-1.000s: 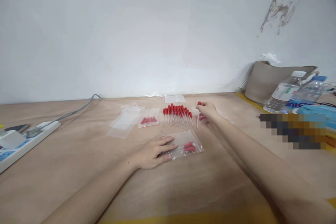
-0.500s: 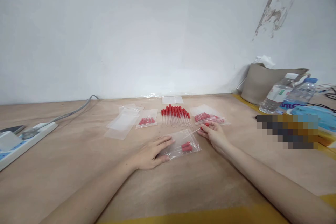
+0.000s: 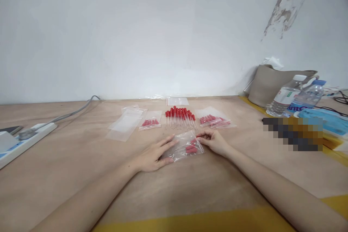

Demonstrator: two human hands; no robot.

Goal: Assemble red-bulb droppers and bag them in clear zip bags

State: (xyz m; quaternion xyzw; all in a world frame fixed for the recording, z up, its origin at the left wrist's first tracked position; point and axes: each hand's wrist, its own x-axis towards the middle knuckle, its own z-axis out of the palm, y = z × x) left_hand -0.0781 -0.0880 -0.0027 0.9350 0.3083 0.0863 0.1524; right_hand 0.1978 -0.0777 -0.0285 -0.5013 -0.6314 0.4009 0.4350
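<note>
Clear plastic makes up the small zip bag point(image 3: 182, 146) lying flat on the tabletop point(image 3: 81, 174), with several red-bulbed droppers point(image 3: 191, 148) already inside near its right end. The left hand point(image 3: 152, 156) lies flat on the bag's left part, fingers spread and released, apparently pinning it so it cannot slide. The right hand point(image 3: 214, 140) is at the bag's right end, its grip pinched on what looks like one more dropper at the bag's mouth, though the thin glass stem is too faint to make out surely.

Just behind the bag, a row of loose droppers point(image 3: 179, 115) lies side by side, red bulbs toward the wall, within easy reach of the right hand. To the right of the row lie filled bags point(image 3: 214, 120); to its left sit one filled bag point(image 3: 149, 123) and a stack of empty bags point(image 3: 125, 126).

Far right stand two water bottles point(image 3: 296, 96) beside a grey-brown bag point(image 3: 269, 85); blue lettering on one label is cut off and unreadable. A white power strip point(image 3: 24, 139) lies at far left.
</note>
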